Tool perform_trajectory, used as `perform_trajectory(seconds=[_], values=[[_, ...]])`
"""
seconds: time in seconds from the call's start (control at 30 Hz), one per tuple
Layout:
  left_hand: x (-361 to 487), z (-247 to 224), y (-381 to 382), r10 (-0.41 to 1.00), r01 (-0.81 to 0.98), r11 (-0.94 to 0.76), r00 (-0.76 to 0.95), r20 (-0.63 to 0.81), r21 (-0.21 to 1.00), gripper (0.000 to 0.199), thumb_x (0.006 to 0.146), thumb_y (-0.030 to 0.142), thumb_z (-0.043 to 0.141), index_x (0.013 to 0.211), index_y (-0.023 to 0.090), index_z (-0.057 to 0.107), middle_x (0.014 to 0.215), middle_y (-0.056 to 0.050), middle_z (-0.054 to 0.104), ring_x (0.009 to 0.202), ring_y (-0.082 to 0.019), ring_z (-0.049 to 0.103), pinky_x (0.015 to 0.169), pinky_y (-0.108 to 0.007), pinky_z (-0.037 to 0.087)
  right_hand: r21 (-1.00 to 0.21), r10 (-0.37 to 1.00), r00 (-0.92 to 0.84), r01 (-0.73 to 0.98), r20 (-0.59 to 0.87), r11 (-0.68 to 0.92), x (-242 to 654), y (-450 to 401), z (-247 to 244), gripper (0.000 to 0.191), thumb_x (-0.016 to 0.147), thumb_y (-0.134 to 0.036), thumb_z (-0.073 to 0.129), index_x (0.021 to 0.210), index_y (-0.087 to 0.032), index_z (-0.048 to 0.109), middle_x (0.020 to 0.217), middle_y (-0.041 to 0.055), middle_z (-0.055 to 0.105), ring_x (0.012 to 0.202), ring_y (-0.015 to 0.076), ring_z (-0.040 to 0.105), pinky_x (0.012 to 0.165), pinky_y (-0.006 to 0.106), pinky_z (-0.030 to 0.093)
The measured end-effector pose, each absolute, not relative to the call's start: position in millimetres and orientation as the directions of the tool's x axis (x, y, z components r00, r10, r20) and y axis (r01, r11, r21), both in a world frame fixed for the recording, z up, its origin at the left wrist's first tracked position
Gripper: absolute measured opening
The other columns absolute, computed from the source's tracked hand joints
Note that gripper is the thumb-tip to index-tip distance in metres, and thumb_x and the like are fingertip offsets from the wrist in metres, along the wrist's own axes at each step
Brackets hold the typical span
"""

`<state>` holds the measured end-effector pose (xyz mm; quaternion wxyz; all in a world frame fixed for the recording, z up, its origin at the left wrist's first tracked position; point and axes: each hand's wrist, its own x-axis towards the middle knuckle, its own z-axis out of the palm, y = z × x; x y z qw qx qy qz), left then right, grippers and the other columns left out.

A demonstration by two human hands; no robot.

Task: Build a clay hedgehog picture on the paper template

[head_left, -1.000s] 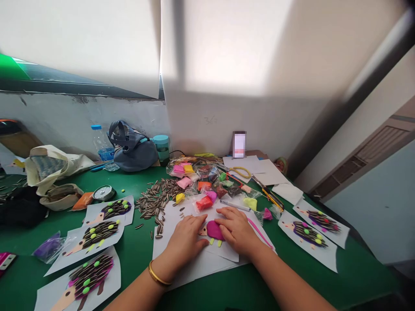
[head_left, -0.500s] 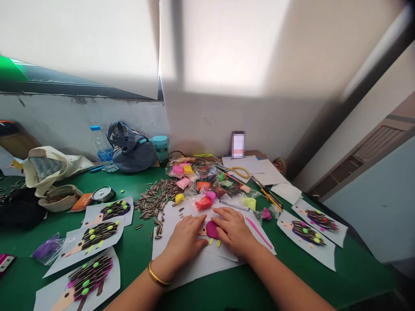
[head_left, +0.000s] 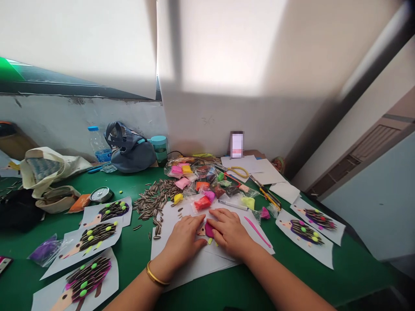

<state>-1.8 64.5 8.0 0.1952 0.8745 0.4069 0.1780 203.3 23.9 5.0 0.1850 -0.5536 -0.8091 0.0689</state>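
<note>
A flat modelling-clay hedgehog [head_left: 209, 230], with a magenta body, a peach face and light-green feet, lies on white paper [head_left: 194, 265] in front of me. My left hand [head_left: 185, 238], with a gold bangle at the wrist, rests beside its face, fingers stretched out. Fingers extended, my right hand [head_left: 231, 231] lies over the right part of the magenta body and hides it. Neither hand grips anything visible. To the right of that hand lies a thin pink clay strip [head_left: 257, 232]. A pen [head_left: 232, 204] sits just beyond my fingers.
Striped sunflower seeds [head_left: 155, 198] are heaped left of the paper. Beyond it are bagged clay packets [head_left: 202, 203], yellow-handled scissors [head_left: 239, 172] and a propped phone [head_left: 237, 144]. Seed-covered hedgehog pictures lie at left [head_left: 92, 237] and right [head_left: 304, 233]. A blue bag [head_left: 132, 155] stands behind.
My right hand has shifted slightly left over the magenta body, covering more of it. My left hand stays almost where it was. The whole view has moved a little.
</note>
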Motion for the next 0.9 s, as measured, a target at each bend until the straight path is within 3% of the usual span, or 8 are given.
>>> perform_trajectory(seconds=[0.9], values=[[-1.5,7.2,65.5,0.779,0.628,-0.597,0.602,0.175,0.499,0.063,0.072,0.022,0.074,0.132,0.026,0.054,0.127,-0.008,0.065,0.115,-0.03,0.058,0.101,-0.048,0.043,-0.291,0.902,-0.35,0.862,0.251,0.415,199.4,24.4,4.3,0.036,0.09,-0.029,0.054,0.125,-0.033,0.063,0.145,0.0037,0.051,0.131,0.0293,0.04,0.103,0.05,0.031]])
